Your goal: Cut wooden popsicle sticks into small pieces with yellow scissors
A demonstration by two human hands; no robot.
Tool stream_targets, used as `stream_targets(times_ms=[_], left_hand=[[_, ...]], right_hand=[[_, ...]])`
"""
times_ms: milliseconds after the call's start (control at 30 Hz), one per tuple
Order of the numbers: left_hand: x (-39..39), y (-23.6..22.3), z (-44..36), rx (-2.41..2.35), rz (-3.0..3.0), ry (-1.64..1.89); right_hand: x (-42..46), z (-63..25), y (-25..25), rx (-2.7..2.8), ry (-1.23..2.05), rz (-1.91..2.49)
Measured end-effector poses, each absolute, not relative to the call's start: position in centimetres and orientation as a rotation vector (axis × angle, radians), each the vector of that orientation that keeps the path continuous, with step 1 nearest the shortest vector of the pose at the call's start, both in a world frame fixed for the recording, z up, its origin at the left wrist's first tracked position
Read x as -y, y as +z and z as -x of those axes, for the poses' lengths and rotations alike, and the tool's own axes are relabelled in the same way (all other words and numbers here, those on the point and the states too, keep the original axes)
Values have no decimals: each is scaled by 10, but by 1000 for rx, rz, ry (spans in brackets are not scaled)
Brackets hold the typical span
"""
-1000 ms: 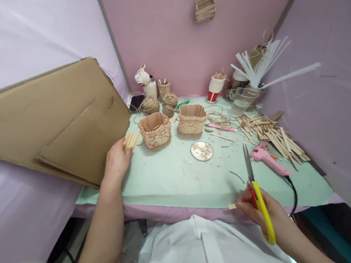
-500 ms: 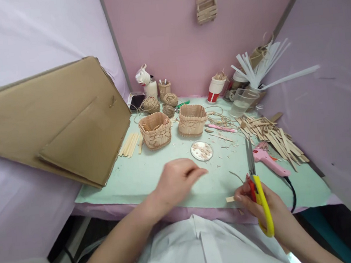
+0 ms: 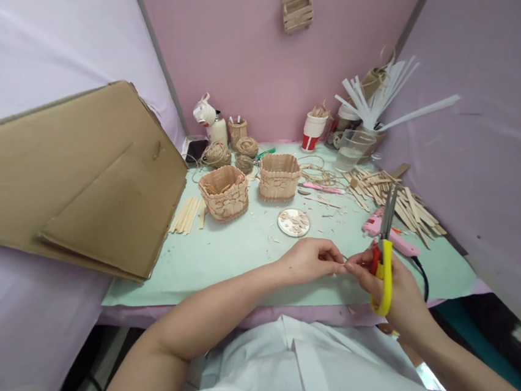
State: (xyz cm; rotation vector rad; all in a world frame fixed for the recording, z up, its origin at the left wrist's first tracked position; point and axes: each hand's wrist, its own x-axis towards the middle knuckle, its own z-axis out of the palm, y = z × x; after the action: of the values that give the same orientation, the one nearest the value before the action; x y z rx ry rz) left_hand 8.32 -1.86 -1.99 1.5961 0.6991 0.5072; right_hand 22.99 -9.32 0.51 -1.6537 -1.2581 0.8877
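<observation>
My right hand (image 3: 391, 284) is closed around scissors (image 3: 386, 269) with yellow and red handles, their blades pointing up and away. Its thumb and fingertip are pinched together and meet the fingertips of my left hand (image 3: 310, 259), which is also closed in a pinch. Whatever sits between the meeting fingertips is hidden. Just beyond the hands lies a round white dish (image 3: 293, 223) with small wood chips on it. Farther back stand two small wooden baskets, the left one (image 3: 225, 202) with a mosaic of wood pieces on its side and the right one (image 3: 280, 184) partly covered.
A pink glue gun (image 3: 390, 232) with a black cord lies close behind the scissors. Loose wooden sticks (image 3: 394, 201) are heaped at the right, lighter sticks (image 3: 186, 216) at the left. Twine balls (image 3: 217, 155) stand at the back. A big cardboard sheet (image 3: 103, 186) leans in from the left.
My left hand has moved right to meet my right hand's fingertips. The small wooden strip that showed at my right fingers is now hidden. The scissors have tilted slightly to the right.
</observation>
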Motion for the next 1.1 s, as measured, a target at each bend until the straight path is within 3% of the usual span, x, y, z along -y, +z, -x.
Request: stream_targets(times_ms=[333,800,1100], left_hand=[[22,-17,-79,-701,-1934,461],[23,-21,-82,-381,-2236,460],[26,-13,-84,-601,-1965,478]], right_hand=[[96,-238,-10,1244,934,1680],[103,-244,-12,1303,1312,1554],[107,-247,6,1183,1327,1543]])
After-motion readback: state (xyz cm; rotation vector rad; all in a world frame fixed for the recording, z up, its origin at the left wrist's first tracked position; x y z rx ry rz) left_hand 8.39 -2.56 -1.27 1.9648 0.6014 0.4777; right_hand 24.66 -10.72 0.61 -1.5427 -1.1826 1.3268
